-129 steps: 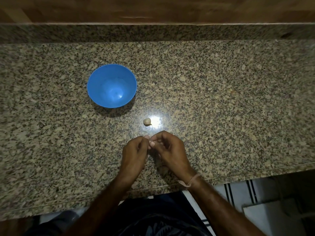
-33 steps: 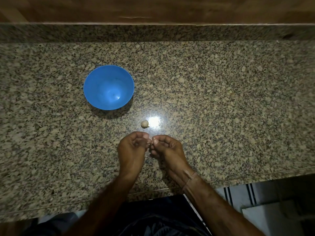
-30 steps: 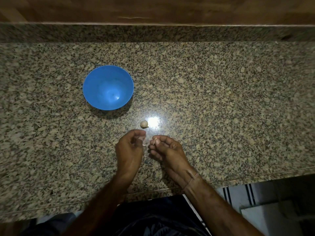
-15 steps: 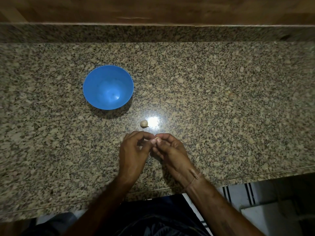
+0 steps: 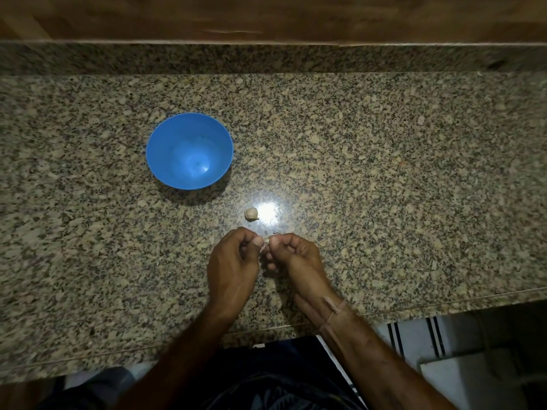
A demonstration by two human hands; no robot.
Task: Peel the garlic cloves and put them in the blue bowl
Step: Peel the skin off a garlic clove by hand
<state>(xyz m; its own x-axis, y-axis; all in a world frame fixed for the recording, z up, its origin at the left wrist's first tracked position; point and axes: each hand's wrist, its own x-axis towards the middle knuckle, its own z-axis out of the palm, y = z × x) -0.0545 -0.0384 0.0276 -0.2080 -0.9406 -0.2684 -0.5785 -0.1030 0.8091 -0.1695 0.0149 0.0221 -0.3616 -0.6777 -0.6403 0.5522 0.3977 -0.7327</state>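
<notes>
Left hand (image 5: 232, 267) and right hand (image 5: 296, 258): rejoined after parting briefly, fingertips pinching small pale garlic clove (image 5: 266, 240) just above speckled granite table (image 5: 384, 173). Peeling apparently resuming, not finished. Second pale garlic clove (image 5: 251, 214) lying just beyond; round blue plastic bowl (image 5: 159, 161) empty.

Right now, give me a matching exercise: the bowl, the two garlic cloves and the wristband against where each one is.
1. bowl
2. loose garlic clove
3. held garlic clove
4. wristband

a. pinched between left hand and right hand
b. round the right wrist
c. upright on the counter, furthest left
d. lying on the counter beyond the hands

Pairs: 1-c, 2-d, 3-a, 4-b
</notes>
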